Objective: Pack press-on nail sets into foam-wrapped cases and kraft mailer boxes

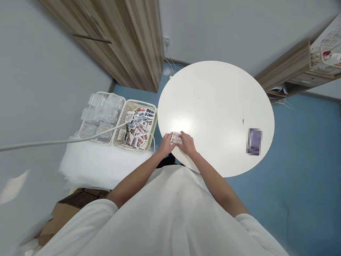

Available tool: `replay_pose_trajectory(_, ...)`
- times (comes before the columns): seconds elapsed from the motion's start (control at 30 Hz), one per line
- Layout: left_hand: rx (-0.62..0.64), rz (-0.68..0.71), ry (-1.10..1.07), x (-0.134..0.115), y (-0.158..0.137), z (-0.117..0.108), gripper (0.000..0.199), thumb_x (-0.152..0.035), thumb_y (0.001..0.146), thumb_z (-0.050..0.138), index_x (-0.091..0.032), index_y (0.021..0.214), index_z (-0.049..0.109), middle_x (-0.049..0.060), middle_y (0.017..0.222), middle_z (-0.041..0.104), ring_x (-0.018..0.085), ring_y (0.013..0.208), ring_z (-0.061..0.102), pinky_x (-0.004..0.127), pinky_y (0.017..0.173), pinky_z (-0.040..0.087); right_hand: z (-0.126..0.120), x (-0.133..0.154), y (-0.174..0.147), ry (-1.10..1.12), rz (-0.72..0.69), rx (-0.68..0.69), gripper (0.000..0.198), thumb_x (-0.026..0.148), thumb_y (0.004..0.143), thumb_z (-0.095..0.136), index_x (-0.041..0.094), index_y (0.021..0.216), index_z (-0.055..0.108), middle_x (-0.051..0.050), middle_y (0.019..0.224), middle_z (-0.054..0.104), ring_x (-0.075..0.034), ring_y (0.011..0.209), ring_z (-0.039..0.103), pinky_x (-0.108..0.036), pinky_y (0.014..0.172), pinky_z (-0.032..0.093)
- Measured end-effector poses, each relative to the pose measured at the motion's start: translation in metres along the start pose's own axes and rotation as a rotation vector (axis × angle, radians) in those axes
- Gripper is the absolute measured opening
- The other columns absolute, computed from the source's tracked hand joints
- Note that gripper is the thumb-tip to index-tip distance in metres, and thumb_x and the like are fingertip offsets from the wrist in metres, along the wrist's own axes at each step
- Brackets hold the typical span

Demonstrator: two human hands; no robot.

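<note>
Grey walls [213,28] rise over a blue floor [306,149] — a wood-grain cabinet [125,46] (dark-handled) near a round table [218,96].

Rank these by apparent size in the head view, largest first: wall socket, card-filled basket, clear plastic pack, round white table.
1. Round white table
2. Card-filled basket
3. Clear plastic pack
4. Wall socket

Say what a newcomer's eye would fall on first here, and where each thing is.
Probably the big, rounded white table, right of centre. Next, at its near edge, the left hand and right hand holding a small shiny pack between them. Then the white basket of patterned cards, just left of the table.
</note>
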State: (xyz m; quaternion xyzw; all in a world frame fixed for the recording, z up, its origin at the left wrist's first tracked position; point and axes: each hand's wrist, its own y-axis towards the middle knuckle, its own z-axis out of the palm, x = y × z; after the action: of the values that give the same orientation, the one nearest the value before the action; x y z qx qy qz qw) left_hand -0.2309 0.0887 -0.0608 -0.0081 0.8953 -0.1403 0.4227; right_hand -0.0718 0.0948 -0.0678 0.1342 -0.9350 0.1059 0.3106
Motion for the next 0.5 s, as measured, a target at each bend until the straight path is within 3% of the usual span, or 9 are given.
replay_pose_trajectory(0.33, 0.071, -0.046, 0.335, 0.013, 0.013, -0.016, 0.054, -0.025, 0.078, 0.055, -0.021, 0.13, 0.037, 0.01, 0.114, 0.05, 0.026, 0.109, 0.046, 0.037, 0.084, 0.037, 0.015, 0.009, 0.017, -0.215, 0.006, 0.047, 0.039, 0.045, 0.082, 0.05, 0.024, 0.114, 0.052, -0.007, 0.138, 0.041, -0.029, 0.117, 0.037, -0.045, 0.091, 0.028)
replay_pose_trajectory(0.5, 0.003, -0.014, 0.447, 0.014, 0.013, -0.02, 0.047, -0.032, 0.082, 0.051, -0.021, 0.127, 0.041, 0.011, 0.111, 0.053, 0.027, 0.106, 0.046, 0.039, 0.085, 0.034, 0.019, 0.014, 0.021, -0.263, 0.029, 0.019, 0.038, 0.045, 0.085, 0.044, 0.026, 0.116, 0.052, -0.006, 0.141, 0.035, -0.029, 0.117, 0.035, -0.044, 0.091, 0.027)
